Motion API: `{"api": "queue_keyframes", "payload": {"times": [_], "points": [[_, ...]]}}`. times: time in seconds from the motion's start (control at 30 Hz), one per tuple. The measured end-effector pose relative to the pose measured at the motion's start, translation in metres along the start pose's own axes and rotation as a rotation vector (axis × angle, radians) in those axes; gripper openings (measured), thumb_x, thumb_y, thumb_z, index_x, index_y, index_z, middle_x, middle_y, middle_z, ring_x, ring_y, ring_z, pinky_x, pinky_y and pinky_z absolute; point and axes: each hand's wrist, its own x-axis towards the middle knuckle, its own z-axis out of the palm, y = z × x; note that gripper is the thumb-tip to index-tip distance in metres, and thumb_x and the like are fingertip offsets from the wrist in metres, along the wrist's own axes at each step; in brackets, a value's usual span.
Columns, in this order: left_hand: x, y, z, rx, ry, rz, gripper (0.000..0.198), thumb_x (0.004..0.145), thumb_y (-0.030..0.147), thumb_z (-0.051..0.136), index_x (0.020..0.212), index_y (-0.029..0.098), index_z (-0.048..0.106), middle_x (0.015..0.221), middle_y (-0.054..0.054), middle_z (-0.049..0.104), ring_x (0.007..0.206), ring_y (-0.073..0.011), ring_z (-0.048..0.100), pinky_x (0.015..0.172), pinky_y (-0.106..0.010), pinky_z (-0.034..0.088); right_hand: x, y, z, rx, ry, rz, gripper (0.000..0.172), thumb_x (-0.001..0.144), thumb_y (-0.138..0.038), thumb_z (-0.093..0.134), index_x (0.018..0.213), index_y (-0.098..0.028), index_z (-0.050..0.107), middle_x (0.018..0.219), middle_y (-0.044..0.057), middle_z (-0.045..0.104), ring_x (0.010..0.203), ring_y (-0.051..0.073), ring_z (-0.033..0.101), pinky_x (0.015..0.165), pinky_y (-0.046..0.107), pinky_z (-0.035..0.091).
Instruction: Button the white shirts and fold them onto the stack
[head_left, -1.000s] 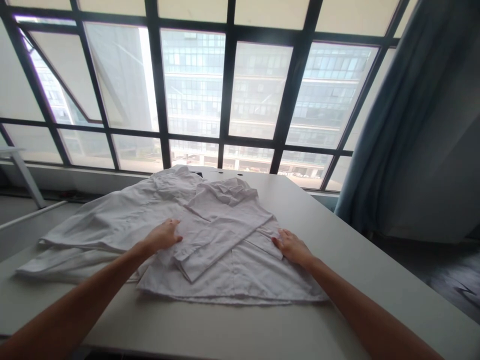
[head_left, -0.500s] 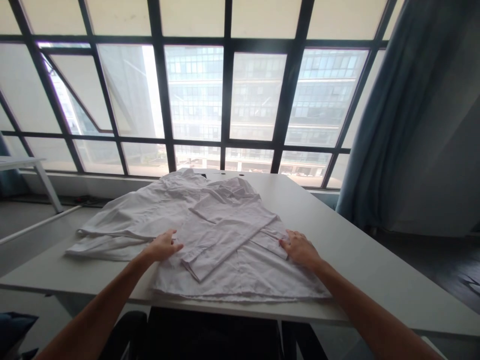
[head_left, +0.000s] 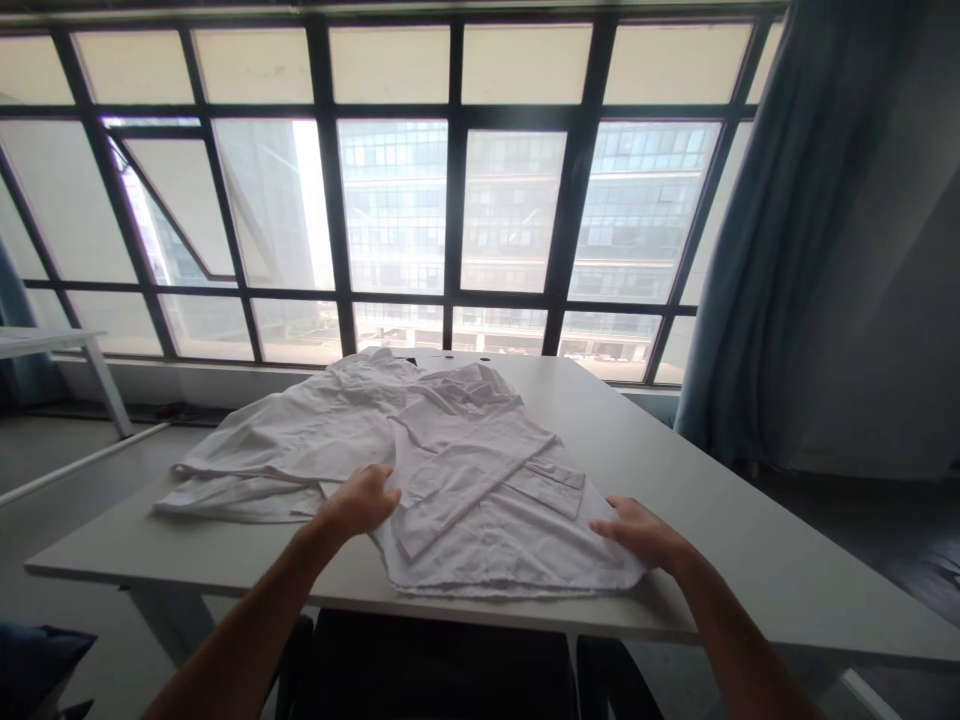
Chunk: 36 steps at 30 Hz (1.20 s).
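Note:
A white long-sleeved shirt (head_left: pixel 487 540) lies on the table, its sleeves crossed over the front and its hem toward me. My left hand (head_left: pixel 365 500) grips the shirt's left edge, which is lifted slightly between thumb and fingers. On the opposite side, my right hand (head_left: pixel 634 530) is closed on the right edge near the lower corner. A second white garment (head_left: pixel 292 430) is spread to the left and partly under the shirt's left side. Fingertips under the cloth are hidden.
The white table (head_left: pixel 660 470) reaches toward a wall of windows (head_left: pixel 397 210). A black chair (head_left: pixel 442 665) stands at the near edge. Blue-grey curtains (head_left: pixel 757 300) hang at the right. Another white table (head_left: pixel 45 342) is at the far left.
My left hand has moved right, drawing the shirt's left edge inward and up. My right hand has shifted right and down along the other edge. The view has tilted up slightly.

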Motion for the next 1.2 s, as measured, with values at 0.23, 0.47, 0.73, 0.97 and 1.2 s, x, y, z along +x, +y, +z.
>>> {"api": "queue_keyframes", "payload": {"times": [0.23,0.47,0.73,0.97,1.2], "points": [[0.006,0.080,0.070,0.122,-0.209,0.161,0.020,0.078,0.018,0.057,0.090,0.015,0.072,0.102,-0.022,0.072,0.095,-0.0333,0.068,0.077,-0.039,0.051,-0.011,-0.007,0.014,-0.007,0.162,-0.124,0.050,0.071,-0.027,0.049,0.112,-0.012,0.072,0.113,0.010,0.075,0.101,0.027,0.070,0.085,0.030,0.053],[0.024,0.052,0.051,-0.242,-0.429,0.177,0.057,0.093,0.060,0.038,0.069,0.015,0.065,0.061,-0.008,0.064,0.058,-0.0199,0.063,0.057,-0.029,0.048,-0.012,-0.036,0.023,-0.021,0.193,-0.218,0.053,0.073,-0.026,0.050,0.118,-0.010,0.071,0.116,0.011,0.073,0.107,0.027,0.068,0.094,0.030,0.050],[0.028,0.007,0.063,-0.033,-0.037,0.597,0.047,0.092,0.043,0.058,0.134,0.022,0.060,0.145,-0.013,0.053,0.135,-0.0292,0.047,0.113,-0.046,0.035,-0.015,-0.094,0.082,-0.263,0.144,-0.294,0.058,0.078,-0.022,0.053,0.135,-0.016,0.061,0.125,0.013,0.069,0.116,0.028,0.064,0.097,0.033,0.047],[0.022,-0.004,0.073,0.068,-0.195,0.678,0.065,0.089,0.057,0.060,0.147,0.028,0.048,0.157,-0.012,0.038,0.147,-0.0342,0.029,0.119,-0.057,0.018,-0.025,-0.105,0.109,-0.465,-0.022,-0.358,0.055,0.081,-0.022,0.052,0.135,-0.012,0.060,0.121,0.021,0.069,0.111,0.031,0.066,0.094,0.039,0.048],[0.022,0.000,0.060,0.090,-0.282,0.737,0.064,0.087,0.061,0.060,0.144,0.033,0.051,0.157,-0.012,0.039,0.146,-0.0370,0.030,0.117,-0.062,0.014,-0.039,-0.107,0.086,-0.608,-0.044,-0.358,0.031,0.080,-0.017,0.051,0.102,-0.015,0.072,0.104,0.018,0.074,0.098,0.032,0.069,0.079,0.036,0.048]]}}
